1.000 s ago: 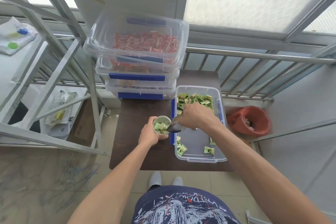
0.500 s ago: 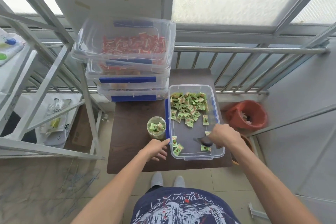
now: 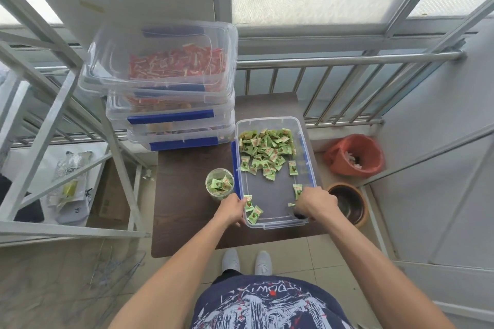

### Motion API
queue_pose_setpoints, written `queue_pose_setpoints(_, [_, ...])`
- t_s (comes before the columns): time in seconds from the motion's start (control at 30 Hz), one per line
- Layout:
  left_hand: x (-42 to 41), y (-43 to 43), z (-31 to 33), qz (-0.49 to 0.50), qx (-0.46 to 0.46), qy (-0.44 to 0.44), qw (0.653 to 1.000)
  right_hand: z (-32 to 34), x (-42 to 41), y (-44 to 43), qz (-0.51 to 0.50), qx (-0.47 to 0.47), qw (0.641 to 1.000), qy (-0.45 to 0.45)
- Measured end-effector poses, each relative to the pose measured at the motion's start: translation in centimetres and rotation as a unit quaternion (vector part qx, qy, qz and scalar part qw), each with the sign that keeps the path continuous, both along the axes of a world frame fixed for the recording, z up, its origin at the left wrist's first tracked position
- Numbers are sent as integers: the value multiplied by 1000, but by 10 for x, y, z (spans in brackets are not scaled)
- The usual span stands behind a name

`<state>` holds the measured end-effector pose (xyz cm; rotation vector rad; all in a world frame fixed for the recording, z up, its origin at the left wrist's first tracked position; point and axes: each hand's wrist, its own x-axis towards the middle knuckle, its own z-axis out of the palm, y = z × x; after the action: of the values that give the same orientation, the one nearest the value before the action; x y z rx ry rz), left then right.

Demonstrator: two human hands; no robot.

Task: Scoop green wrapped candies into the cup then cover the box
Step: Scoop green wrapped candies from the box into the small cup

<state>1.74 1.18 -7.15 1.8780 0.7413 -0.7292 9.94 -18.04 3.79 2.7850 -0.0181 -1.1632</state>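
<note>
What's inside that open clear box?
The box holds green candies, heaped at its far end, a few loose nearer. The right hand covers the near right corner.

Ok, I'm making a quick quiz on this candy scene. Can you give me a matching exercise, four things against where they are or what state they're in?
Things:
1. cup
2. open box
3. left hand
4. red bin

Places or states:
A. on the floor, right of the table
B. on the table, holding most of the green candies at its far end
C. at the box's near left corner
D. left of the box, with green candies inside

Pairs: 1-D, 2-B, 3-C, 4-A
</note>
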Motion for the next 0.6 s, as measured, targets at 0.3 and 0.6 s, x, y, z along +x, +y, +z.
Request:
queue_pose_setpoints(0.3, [0,3,-7,17,-24,7,1000,-20,-17,-2,6,3,998,-59])
queue_pose_setpoints(0.6, [1,9,-12,54,-71,31,996,-26,-27,-21,-19,32,995,-90])
